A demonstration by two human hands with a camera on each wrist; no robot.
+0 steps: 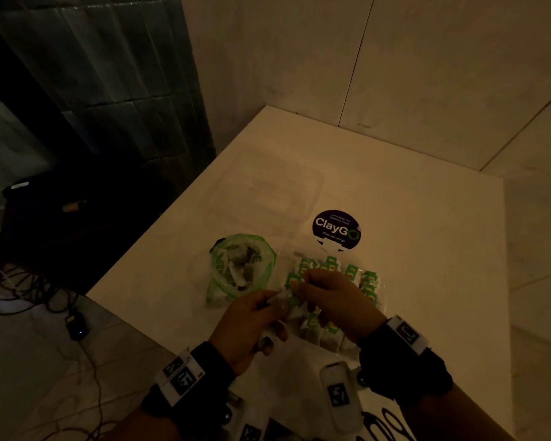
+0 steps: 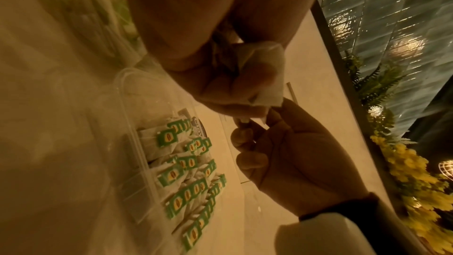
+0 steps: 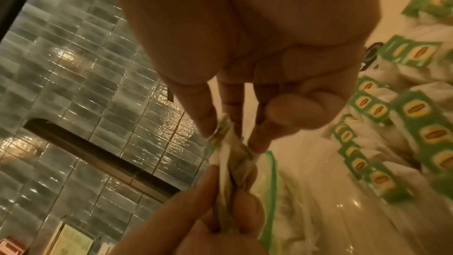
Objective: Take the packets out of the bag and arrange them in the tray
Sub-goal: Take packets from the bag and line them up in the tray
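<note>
Both hands meet just above the near-left corner of the clear tray (image 1: 383,289), holding a small bunch of white packets (image 2: 259,73) between them. The left hand (image 1: 252,326) has its fingers (image 2: 247,164) curled around the bunch from below, thumb pressed along it. The right hand (image 1: 331,300) pinches the upper end of one packet, by its green tag (image 3: 220,133), between thumb and fingertips (image 3: 257,143).

The tray sits on the white bench (image 1: 427,249) and already holds several rows of tagged packets (image 2: 186,179), their green-and-yellow tags facing up. Just left of the tray lies the green-edged plastic bag (image 1: 239,268), its mouth open, with more packets showing inside. Beyond the tray, a round dark sticker (image 1: 336,229) reading "ClayGo" is stuck to the bench, and a clear lid (image 1: 268,192) lies farther back, well apart from the hands.
</note>
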